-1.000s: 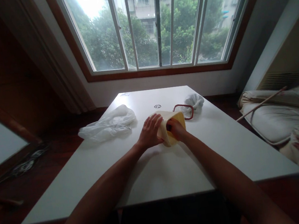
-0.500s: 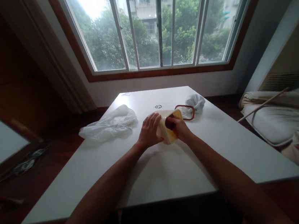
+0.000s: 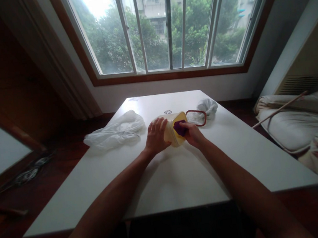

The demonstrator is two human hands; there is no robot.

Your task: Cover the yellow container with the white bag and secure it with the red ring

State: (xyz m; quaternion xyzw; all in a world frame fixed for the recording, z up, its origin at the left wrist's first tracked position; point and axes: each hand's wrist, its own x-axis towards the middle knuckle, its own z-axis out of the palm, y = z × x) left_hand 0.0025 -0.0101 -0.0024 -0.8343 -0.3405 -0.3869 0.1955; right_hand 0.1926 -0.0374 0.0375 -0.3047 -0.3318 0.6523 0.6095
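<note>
A pale yellow plastic container lies tipped on its side above the white table, its open mouth facing right. My left hand is wrapped round its closed end and left side. In my right hand is a bunched purple cloth, gripped between thumb and fingers at the container's mouth. Part of the cloth is hidden by my fingers. Just beyond my right hand lies a reddish-brown rimmed lid, apart from the container.
A clear plastic bag spreads over the left side of the white table. Behind the lid is a crumpled greyish bag. A thin stick leans across the pale cushion at right. A window stands ahead.
My right hand has drawn back a little from inside the container, so more of the purple cloth shows. The container has turned slightly, its mouth now narrower in view.
</note>
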